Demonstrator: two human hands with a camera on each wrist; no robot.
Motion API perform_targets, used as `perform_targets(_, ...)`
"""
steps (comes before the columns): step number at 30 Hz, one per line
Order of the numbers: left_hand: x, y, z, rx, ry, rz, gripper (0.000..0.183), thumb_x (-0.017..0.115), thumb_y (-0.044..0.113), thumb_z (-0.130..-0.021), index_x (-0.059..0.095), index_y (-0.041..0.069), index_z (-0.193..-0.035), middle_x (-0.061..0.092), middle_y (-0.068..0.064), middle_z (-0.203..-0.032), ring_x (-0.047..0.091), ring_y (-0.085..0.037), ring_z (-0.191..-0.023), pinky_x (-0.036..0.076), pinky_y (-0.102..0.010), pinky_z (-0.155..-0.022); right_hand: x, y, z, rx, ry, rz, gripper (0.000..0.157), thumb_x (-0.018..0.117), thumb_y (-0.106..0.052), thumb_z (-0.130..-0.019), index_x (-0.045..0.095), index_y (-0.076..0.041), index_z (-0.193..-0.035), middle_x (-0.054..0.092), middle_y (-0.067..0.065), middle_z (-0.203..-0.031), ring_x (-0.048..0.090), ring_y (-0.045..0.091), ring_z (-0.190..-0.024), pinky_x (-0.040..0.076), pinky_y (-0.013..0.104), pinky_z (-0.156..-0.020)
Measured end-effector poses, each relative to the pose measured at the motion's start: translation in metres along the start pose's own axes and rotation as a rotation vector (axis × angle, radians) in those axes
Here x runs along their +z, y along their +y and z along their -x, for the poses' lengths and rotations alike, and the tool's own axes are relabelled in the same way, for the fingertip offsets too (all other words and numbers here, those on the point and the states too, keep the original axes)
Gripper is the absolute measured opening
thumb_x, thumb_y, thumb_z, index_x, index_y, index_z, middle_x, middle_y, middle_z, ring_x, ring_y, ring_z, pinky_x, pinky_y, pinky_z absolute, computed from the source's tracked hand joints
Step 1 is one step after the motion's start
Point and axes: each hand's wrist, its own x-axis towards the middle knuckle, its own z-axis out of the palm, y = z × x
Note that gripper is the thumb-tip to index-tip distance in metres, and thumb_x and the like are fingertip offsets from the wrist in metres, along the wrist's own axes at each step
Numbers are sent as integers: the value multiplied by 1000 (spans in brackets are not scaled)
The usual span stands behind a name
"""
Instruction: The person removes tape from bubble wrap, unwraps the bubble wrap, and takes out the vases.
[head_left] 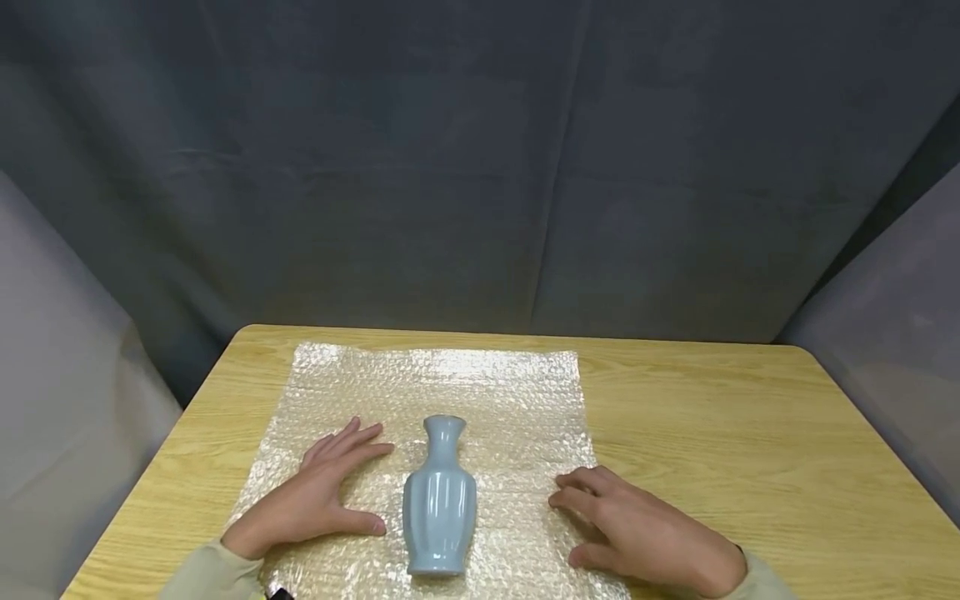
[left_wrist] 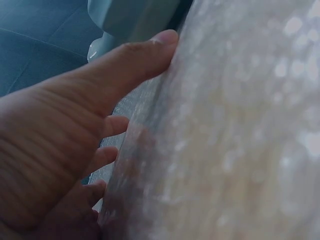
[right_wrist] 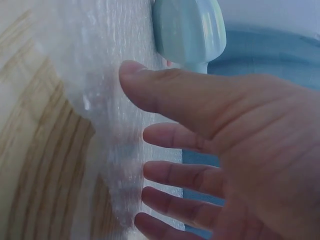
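Observation:
A pale blue glazed vase (head_left: 439, 508) lies on its side on a sheet of bubble wrap (head_left: 517, 417), its neck toward the far edge of the table. My left hand (head_left: 322, 492) is spread on the wrap just left of the vase, fingers straight and thumb apart from it. At the wrap's right edge, my right hand (head_left: 622, 529) touches the sheet with loosely bent fingers and holds nothing. The right wrist view shows its thumb and fingers (right_wrist: 175, 175) apart, fingertips at the bubble wrap (right_wrist: 120, 100). Part of the vase (left_wrist: 135, 17) shows beyond the left thumb.
Under the wrap is a wooden table (head_left: 712, 417) with rounded far corners; bare wood extends to the right. A dark grey curtain (head_left: 450, 167) hangs behind it. Lighter grey cloth (head_left: 60, 400) stands along the left side, with more on the right.

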Motion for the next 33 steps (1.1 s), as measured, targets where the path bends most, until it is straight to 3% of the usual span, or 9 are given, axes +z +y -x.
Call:
perform_targets(7,1,-2,-2,-3,0,-8,92,84,67,-70,57,23,-147,39,-9,-167,22,-45,-158,14,-72,-121,-2,-3,-1,43,2,-14,57,67,-59,-94,60,-26,-140,58,-6,-142,56,14,-128,56,35,-100)
perform_targets(15,2,-1,-3,12,-6,0,92,83,68,-72,57,22,-147,39,-9,-167,22,-45,-159,15,-73,-121,-5,-8,-1,20,92,34,53,71,-49,-95,59,-23,-140,60,-10,-134,59,10,-120,57,35,-97)
perform_targets(20,1,0,-1,3,-7,0,92,83,68,-71,57,22,-147,39,-10,-167,22,-46,-159,15,-74,-121,-3,-11,-7,-39,163,14,42,72,-41,-97,64,-19,-132,64,-10,-127,62,7,-112,58,31,-92)
perform_targets(27,1,0,-3,4,-4,-7,93,82,69,-71,57,21,-147,38,-10,-168,21,-45,-159,15,-73,-121,5,-14,-19,-161,373,66,25,80,-28,-91,73,-16,-112,69,-11,-110,65,3,-100,59,25,-86)
perform_targets(30,1,-1,-3,3,-9,-9,95,82,70,-71,57,21,-147,37,-10,-168,21,-45,-159,14,-73,-121,8,-16,-23,-212,434,20,20,80,-25,-91,74,-16,-108,71,-11,-106,67,3,-97,58,21,-84)
perform_targets(33,1,-2,-3,-4,-21,-5,95,82,70,-71,56,21,-148,37,-10,-168,20,-44,-160,14,-73,-122,9,-20,-27,-222,424,-74,17,78,-26,-93,73,-17,-107,73,-11,-105,69,5,-96,58,21,-84)
